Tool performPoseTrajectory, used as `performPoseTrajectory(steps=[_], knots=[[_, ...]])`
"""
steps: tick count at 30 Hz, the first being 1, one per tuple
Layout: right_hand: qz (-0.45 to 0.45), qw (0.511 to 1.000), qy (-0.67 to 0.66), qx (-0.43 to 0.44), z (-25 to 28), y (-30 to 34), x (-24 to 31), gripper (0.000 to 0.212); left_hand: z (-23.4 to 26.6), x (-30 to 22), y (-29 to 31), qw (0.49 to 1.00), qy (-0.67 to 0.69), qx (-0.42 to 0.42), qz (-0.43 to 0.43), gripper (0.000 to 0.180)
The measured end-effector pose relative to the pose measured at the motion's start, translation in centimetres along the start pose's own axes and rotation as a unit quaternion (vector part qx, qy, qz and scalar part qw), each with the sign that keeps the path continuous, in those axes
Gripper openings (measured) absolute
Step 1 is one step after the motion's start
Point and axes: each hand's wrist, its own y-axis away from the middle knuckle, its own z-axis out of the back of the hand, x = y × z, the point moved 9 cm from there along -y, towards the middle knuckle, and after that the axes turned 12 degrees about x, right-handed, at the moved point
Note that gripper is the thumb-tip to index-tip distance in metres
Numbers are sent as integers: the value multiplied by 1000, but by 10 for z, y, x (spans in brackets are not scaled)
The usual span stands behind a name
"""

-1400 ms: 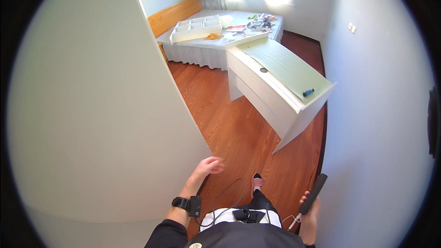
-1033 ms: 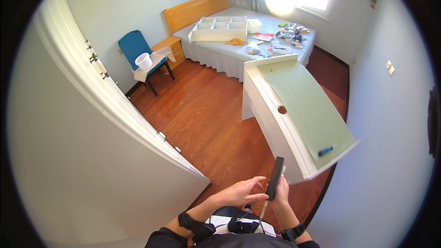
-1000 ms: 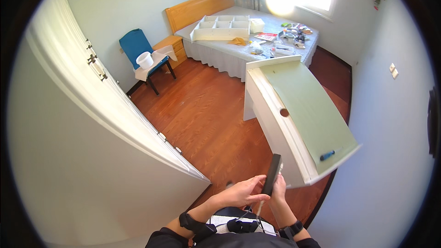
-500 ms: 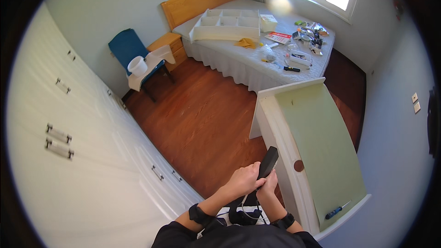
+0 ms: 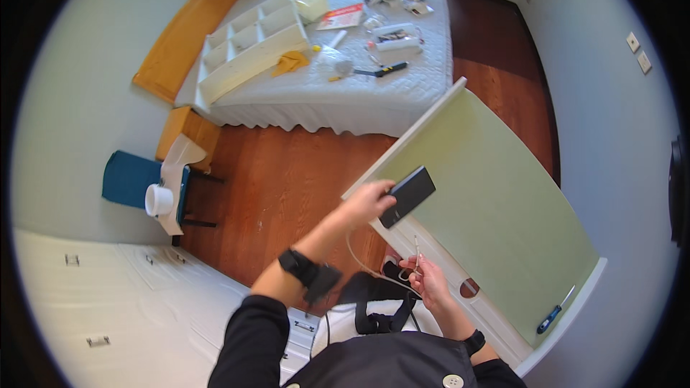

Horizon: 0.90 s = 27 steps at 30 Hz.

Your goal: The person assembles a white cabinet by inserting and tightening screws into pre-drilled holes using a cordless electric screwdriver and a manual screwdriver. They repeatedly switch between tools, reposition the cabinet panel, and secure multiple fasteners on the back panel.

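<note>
My left hand [image 5: 368, 202] grips a flat black power bank [image 5: 407, 197] by its near left side, over the edge of a white furniture piece with a pale green panel [image 5: 496, 172]. My right hand [image 5: 430, 282], lower and a little to the right, pinches a thin whitish cable [image 5: 416, 246] near its plug end, which points up. The cable's plug is apart from the power bank. Below, part of the cable loops toward my lap. On the green panel's near right corner lies a blue-handled screwdriver [image 5: 550, 319], touched by neither hand.
Ahead stands a bed [image 5: 287, 104] bearing a white compartment shelf [image 5: 251, 43], an orange cloth [image 5: 290, 63], a white tray of small parts [image 5: 397, 44] and other items. A blue chair [image 5: 129, 179] with a white bucket [image 5: 159, 200] is at left, beside a wooden nightstand [image 5: 188, 129]. White cabinets [image 5: 180, 302] line the lower left.
My hands have moved apart. The left has carried the power bank up toward the green panel, while the right holds the cable end lower down. The view has turned to the right.
</note>
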Motion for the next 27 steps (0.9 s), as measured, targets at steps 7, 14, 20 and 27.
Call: performPoseTrajectory(steps=[7,14,20,27], knots=[[110,988,-76,-70,21,17,37,29,28,1,-166,973,-34,226,5,40],[218,921,-156,-284,39,39,34,29,-77,7,-273,934,137,329,-20,44],[249,805,-137,-520,17,45,2,32,-18,-50,-268,938,-143,192,-249,20],[132,644,-406,-634,-55,67,-131,38,189,121,-411,982,2,-77,-172,13]])
